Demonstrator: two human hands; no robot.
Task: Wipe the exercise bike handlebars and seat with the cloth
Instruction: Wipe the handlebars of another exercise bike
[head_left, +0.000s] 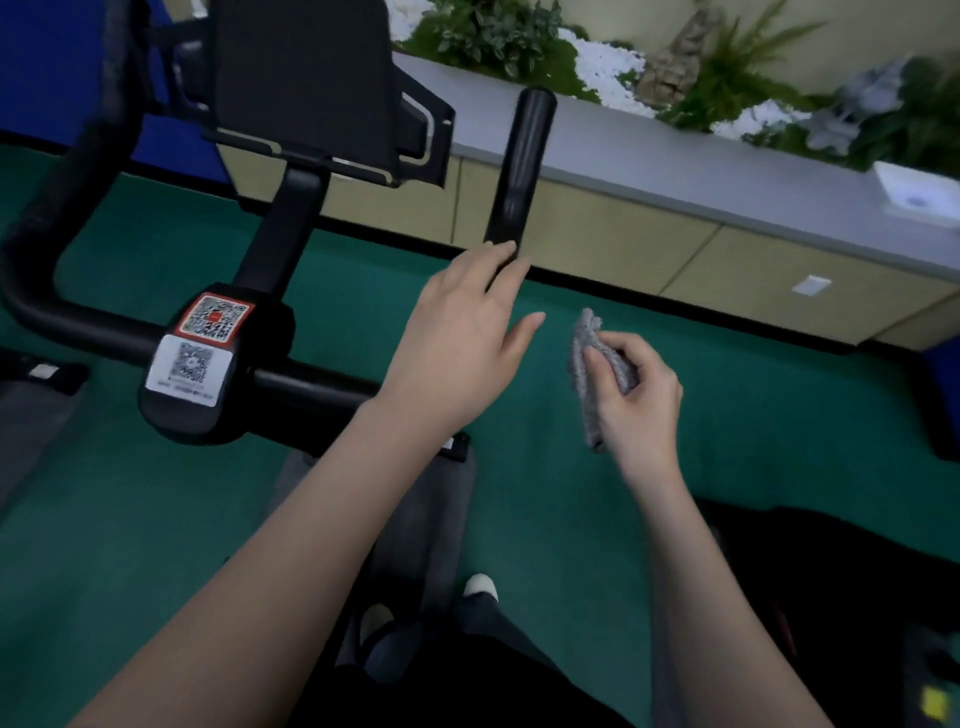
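Green carpet (130, 493) lies under a black exercise bike (208, 421), with a planter ledge (675, 156) behind. My left grip (462, 332), fingers straight and relaxed, touches the lower end of the right handlebar (522, 166). My right grip (641, 400) pinches the folded grey cloth (584, 325) (held in the air, just right of the bar).

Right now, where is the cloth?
In the head view the grey cloth sits right of centre, bunched in the right hand above the green floor, just right of the left hand that touches the black handlebar.
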